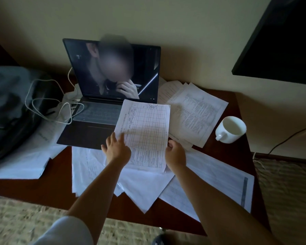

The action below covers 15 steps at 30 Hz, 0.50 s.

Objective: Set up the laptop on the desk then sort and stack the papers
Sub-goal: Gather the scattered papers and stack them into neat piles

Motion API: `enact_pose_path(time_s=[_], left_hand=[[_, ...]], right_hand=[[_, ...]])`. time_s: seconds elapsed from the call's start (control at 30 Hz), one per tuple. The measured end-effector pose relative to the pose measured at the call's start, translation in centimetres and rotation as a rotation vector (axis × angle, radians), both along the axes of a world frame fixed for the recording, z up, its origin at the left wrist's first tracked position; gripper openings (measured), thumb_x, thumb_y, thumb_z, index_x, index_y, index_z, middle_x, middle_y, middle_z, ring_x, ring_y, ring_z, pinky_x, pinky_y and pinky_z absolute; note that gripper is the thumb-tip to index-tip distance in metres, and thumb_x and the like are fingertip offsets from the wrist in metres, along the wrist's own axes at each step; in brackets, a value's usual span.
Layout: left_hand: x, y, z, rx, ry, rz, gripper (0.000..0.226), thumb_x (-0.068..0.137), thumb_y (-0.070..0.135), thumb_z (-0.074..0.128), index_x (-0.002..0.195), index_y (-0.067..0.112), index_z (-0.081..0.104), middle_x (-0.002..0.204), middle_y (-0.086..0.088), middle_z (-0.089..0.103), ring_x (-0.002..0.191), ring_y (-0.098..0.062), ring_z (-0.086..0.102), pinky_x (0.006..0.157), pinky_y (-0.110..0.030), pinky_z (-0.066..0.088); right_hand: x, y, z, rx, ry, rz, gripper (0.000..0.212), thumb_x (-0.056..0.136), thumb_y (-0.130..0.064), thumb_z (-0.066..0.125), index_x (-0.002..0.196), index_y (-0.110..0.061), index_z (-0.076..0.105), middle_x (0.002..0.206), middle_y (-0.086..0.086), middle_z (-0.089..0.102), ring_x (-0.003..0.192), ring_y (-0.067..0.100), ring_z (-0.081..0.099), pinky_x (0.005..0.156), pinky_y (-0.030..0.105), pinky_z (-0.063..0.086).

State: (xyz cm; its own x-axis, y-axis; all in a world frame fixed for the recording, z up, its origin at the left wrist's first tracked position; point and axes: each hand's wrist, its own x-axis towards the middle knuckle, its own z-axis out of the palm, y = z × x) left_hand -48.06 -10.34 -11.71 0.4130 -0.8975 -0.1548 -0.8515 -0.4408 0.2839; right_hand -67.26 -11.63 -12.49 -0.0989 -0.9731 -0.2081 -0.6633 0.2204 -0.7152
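Fingers (170,145) of the right hand (175,154) pinch the gridded sheet's (145,128) right edge, its long axis running away toward the laptop (102,96), while the left hand (117,147) rests open-fingered on its left edge.

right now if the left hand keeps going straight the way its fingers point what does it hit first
Probably the laptop. The left hand points up and away over the laptop's front edge, beside the held sheet, so the palm rest comes first, though its height above it is unclear.

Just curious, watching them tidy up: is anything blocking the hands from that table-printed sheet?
Nothing visible does. The right hand already pinches the gridded sheet at its right edge, and the left hand is at its left edge, fingers spread. The sheet overlaps the open laptop.
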Motion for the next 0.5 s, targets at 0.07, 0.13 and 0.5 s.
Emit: enact_pose_path(time_s=[0.07, 0.13, 0.5], left_hand=[[-0.9, 1.4, 0.1, -0.003, 0.031, 0.009, 0.054, 0.09, 0.017, 0.05, 0.141, 0.028, 0.037, 0.151, -0.004, 0.028, 0.139, -0.027, 0.023, 0.115, -0.052, 0.02], [-1.9, 3.1, 0.0, -0.04, 0.037, 0.032, 0.05, 0.09, 0.02, 0.053, 0.138, 0.026, 0.042, 0.149, -0.004, 0.031, 0.138, -0.025, 0.025, 0.115, -0.047, 0.022], [-8.4, 12.3, 0.1, -0.098, 0.329, 0.593, 0.039, 0.087, 0.015, 0.053, 0.125, 0.016, 0.047, 0.134, -0.011, 0.039, 0.122, -0.03, 0.035, 0.095, -0.043, 0.039]], right_hand=[[-1.2, 0.9, 0.0, -0.025, 0.243, 0.056, 0.026, 0.088, -0.014, 0.059, 0.113, -0.009, 0.059, 0.113, 0.008, 0.061, 0.107, 0.023, 0.057, 0.084, 0.029, 0.051], [-1.8, 1.8, 0.2, 0.002, 0.41, 0.133, 0.037, 0.081, -0.023, 0.07, 0.113, -0.011, 0.057, 0.115, 0.008, 0.057, 0.106, 0.023, 0.055, 0.082, 0.029, 0.051], [-3.5, 6.3, 3.5, 0.168, -0.273, -0.056, 0.057, 0.09, -0.002, 0.047, 0.143, -0.017, 0.033, 0.141, 0.01, 0.045, 0.12, 0.027, 0.05, 0.082, 0.026, 0.04]])
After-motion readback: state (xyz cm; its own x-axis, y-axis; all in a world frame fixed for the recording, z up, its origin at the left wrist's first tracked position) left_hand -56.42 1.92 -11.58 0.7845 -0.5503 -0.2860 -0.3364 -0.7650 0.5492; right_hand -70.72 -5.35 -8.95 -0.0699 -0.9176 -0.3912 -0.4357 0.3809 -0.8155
